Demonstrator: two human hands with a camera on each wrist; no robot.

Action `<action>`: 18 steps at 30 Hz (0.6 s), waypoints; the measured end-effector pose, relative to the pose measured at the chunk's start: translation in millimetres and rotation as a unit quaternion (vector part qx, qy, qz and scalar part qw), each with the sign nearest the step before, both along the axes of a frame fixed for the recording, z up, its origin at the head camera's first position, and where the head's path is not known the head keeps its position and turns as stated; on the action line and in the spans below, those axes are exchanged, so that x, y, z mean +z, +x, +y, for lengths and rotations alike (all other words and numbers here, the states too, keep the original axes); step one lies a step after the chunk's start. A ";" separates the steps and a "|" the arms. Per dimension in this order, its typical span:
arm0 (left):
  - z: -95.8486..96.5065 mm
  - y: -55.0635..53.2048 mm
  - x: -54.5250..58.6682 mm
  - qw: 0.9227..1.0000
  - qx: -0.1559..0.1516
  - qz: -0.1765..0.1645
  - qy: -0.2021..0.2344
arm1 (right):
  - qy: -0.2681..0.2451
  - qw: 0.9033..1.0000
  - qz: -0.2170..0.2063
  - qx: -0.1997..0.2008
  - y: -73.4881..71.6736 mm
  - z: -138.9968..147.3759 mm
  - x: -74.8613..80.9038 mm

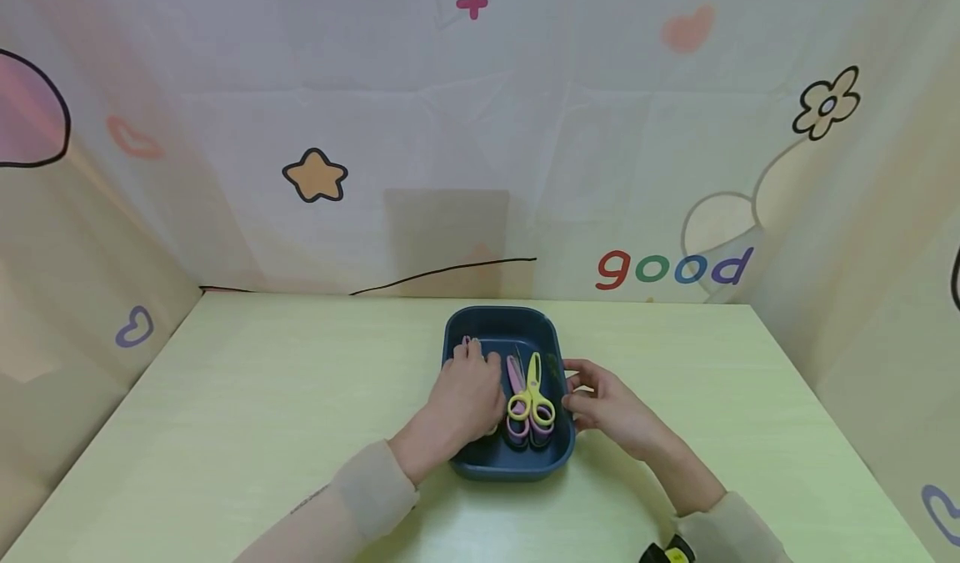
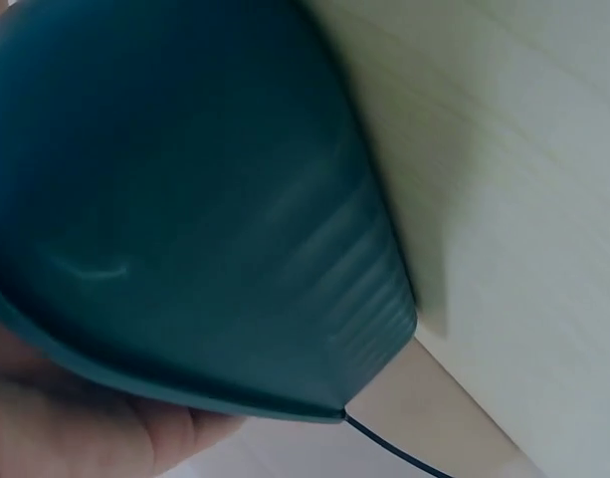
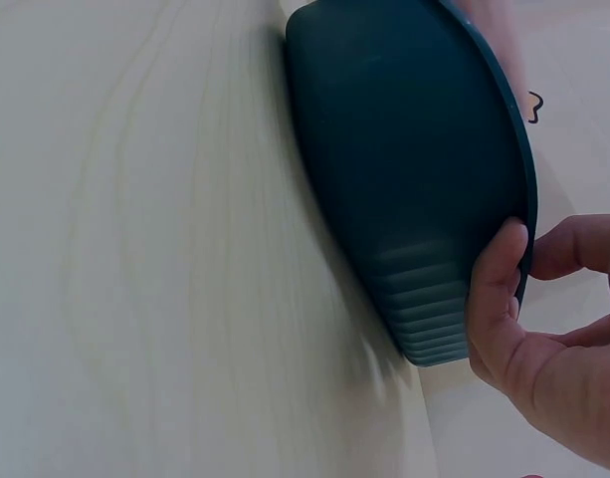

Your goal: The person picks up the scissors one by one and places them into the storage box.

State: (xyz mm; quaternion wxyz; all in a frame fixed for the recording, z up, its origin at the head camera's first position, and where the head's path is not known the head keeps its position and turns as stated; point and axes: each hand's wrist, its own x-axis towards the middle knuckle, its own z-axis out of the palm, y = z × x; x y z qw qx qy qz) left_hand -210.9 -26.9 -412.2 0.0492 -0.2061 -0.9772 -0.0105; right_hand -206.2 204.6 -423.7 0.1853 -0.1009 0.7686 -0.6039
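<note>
A dark blue plastic bin (image 1: pixel 510 467) stands on the table. Inside it, toward the right, lie yellow-handled scissors (image 1: pixel 533 388) on top of pink-handled scissors (image 1: pixel 517 429). My left hand (image 1: pixel 467 392) reaches over the bin's left side, its fingers down inside. A small pale curved piece shows under the palm; what the fingers hold there is hidden, so I cannot tell. At the right side my right hand (image 1: pixel 618 409) pinches the rim. In the right wrist view a fingertip (image 3: pixel 504 254) presses the bin's outer wall (image 3: pixel 414 149), with another finger beyond the rim.
The pale wood-grain table (image 1: pixel 300 379) spreads around the bin on all sides. A printed cloth (image 1: pixel 450 129) hangs behind and along both sides. A black and yellow strap piece (image 1: pixel 671 551) shows at the right sleeve.
</note>
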 end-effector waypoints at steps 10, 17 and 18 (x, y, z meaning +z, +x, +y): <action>-26.7 -2.7 -3.9 0.989 -0.067 0.093 0.091 | 0.007 1.000 0.001 -0.002 -0.4 1.3 -2.8; -44.7 -4.5 -4.5 0.980 -0.056 0.122 0.146 | 0.021 1.000 0.009 0.015 -2.2 6.9 -5.1; -46.7 -4.4 -4.5 0.979 -0.054 0.121 0.152 | 0.023 0.999 0.011 0.021 -2.2 8.2 -4.8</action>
